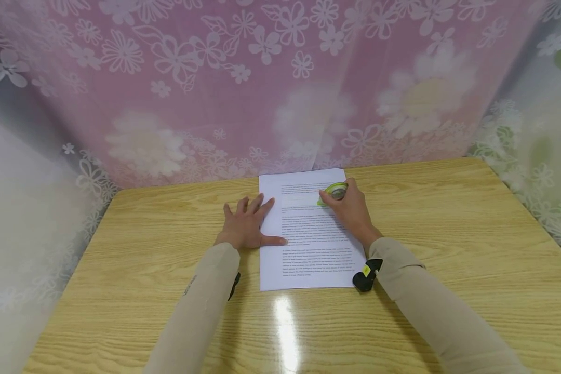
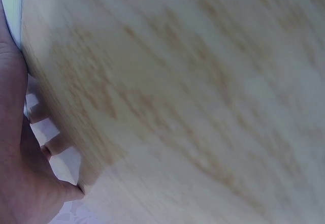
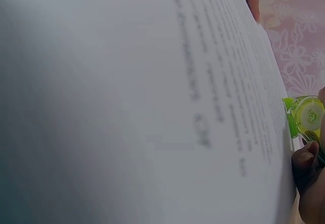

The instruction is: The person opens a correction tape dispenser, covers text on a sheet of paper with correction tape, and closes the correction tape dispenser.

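green correction tape [image 1: 338, 192] is over the upper right part of the printed paper [image 1: 270, 265], pinched between thumb and fingers of the right hand [image 1: 354, 209]. its long axis lies slantwise, and the narrow tip points to the lower left, toward the left hand [image 1: 244, 227]. this hand is farther, its fingers spread at the paper's left edge. whether the tip touches the paper, one cannot tell.
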Motion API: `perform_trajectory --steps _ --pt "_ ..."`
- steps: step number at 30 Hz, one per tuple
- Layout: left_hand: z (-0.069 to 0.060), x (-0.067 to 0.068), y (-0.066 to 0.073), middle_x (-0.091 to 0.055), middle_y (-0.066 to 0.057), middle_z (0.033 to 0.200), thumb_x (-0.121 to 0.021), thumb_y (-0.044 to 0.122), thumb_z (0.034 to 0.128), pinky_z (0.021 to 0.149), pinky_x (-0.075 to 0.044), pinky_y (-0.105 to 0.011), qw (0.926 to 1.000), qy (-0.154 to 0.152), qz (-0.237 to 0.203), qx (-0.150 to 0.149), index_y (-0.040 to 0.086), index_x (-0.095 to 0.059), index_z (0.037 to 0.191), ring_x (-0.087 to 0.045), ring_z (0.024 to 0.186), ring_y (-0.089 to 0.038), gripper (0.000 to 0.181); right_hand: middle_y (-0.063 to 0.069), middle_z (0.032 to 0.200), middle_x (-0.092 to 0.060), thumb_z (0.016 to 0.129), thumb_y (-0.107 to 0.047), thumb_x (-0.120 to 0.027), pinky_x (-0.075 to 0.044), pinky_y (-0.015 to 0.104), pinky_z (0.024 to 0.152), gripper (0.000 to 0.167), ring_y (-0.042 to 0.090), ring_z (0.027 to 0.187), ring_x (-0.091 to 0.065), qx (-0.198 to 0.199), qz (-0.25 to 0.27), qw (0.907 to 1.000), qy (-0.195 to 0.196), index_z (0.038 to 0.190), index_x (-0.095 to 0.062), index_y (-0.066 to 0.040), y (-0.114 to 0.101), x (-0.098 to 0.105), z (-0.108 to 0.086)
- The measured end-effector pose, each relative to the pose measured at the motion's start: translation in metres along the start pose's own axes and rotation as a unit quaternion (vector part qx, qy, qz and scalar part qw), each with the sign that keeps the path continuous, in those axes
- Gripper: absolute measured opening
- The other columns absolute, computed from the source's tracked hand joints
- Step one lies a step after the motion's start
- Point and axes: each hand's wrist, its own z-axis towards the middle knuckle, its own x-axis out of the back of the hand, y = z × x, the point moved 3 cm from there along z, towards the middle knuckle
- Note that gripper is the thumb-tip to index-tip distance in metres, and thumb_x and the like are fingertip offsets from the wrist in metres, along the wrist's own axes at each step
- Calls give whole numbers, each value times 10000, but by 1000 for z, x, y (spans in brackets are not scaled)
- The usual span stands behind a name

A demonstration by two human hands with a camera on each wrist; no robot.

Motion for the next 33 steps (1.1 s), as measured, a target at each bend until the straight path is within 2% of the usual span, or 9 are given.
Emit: perform_trajectory --steps 13,23,33 --pt "-4 4 2 -5 19 1600 -375 939 639 1013 -101 -710 10000 -32 -63 -67 360 -3 1535 -74 1424 -346 1130 155 1027 -557 878 -415 -676 -488 363 750 624 250 868 -586 -128 -57 9999 5 1223 -380 13 6 6 0" --pt "-4 5 1 0 21 1600 -365 945 631 1013 -94 -712 9999 -26 -102 -64 367 1 1533 -72 1424 -349 1132 178 1080 -544 874 -445 -666 -479 399 808 674 282 941 -576 -280 -70 9996 48 1263 -364 14 8 12 0" --pt "-3 2 1 -17 10 1601 -373 947 625 1002 -98 -724 9998 8 -167 -117 359 -24 1538 -81 1422 -361 1141 190 1109 -544 869 -448 -672 -455 414 852 677 290 977 -556 -201 -31 9998 62 1254 -371 20 15 19 -2"
